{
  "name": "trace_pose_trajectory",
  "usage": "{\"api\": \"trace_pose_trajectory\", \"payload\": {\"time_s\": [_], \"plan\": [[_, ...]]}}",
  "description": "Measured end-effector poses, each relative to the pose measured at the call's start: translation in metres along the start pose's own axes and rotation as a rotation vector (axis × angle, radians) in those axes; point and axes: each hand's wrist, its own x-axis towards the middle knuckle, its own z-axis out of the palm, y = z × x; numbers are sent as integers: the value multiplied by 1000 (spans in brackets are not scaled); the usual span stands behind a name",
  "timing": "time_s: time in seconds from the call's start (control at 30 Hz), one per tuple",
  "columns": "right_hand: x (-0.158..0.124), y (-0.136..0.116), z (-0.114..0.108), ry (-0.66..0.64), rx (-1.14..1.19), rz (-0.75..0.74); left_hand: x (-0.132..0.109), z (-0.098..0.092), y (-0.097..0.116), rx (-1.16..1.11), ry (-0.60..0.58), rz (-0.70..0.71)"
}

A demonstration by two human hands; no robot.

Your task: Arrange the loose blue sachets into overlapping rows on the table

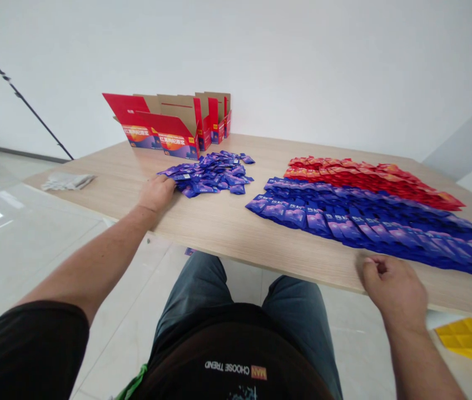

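My left hand (157, 193) rests at the near left edge of a loose heap of blue-purple sachets (219, 173). Its fingers are curled in against the sachets, and what lies between them is hidden. My right hand (398, 283) is closed in a loose fist over the table's front edge, with nothing visible in it. Just beyond it, blue sachets (336, 222) lie overlapping in long rows. Behind these, red sachets (369, 175) are laid out in similar rows.
Several open red cardboard boxes (177, 136) stand at the back left of the wooden table (219, 222), flaps up. A white cloth or bag (68, 181) lies at the left edge. Something yellow and quilted (471, 339) is below the table at the right. A thin black pole (35, 114) leans behind.
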Motion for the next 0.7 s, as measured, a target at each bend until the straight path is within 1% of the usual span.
{"api": "trace_pose_trajectory", "payload": {"time_s": [0.13, 0.27, 0.33, 0.4, 0.5, 0.53, 0.57, 0.6, 0.63, 0.67, 0.7], "plan": [[-1, -2, -1, -16, -4, -1, 4, -22, 1, 28, 92, -40], [-1, -3, -3, -20, 1, -6, 5, -48, 9, -87, 252, -148], [0, -2, -3, 5, 25, -16, 0, -60, 20, -197, 310, -227], [-2, -1, -4, 31, 63, -18, -8, -68, 34, -348, 349, -295], [-13, -10, -5, 39, 171, 39, -28, -70, 63, -628, 340, -347], [-20, -19, -7, 15, 231, 78, -37, -69, 74, -704, 322, -340], [-29, -32, -9, -37, 311, 121, -48, -67, 86, -754, 297, -313], [-40, -47, -11, -122, 416, 167, -60, -64, 98, -769, 280, -266], [-52, -65, -14, -226, 541, 215, -73, -63, 111, -745, 282, -205], [-64, -84, -17, -364, 691, 254, -87, -61, 123, -689, 299, -125], [-75, -103, -20, -500, 860, 301, -101, -61, 136, -615, 341, -22]]}}
